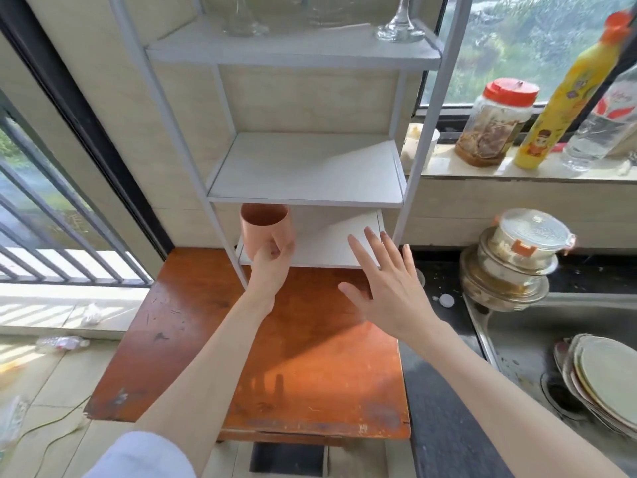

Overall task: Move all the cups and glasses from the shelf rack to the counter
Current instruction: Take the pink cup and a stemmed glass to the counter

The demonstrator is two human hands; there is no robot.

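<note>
A white shelf rack (406, 198) stands on a worn orange-brown table (310, 374). My left hand (272, 263) grips a pink-orange cup (263, 229) by its lower part, in front of the rack's lowest shelf at its left post. My right hand (386, 281) hovers open, fingers spread, in front of the lowest shelf's right side and holds nothing. On the top shelf stand a wine glass foot (400, 29) at the right and clear glassware (244, 22) at the left, cut off by the frame. The middle shelf holds nothing.
A dark counter (444, 408) runs to the right, with a steel sink (517, 339) holding stacked plates (599, 384) and glass bowls with a lidded container (517, 257). The window sill carries a red-lidded jar (493, 125), a yellow bottle (565, 98) and a clear bottle (603, 129).
</note>
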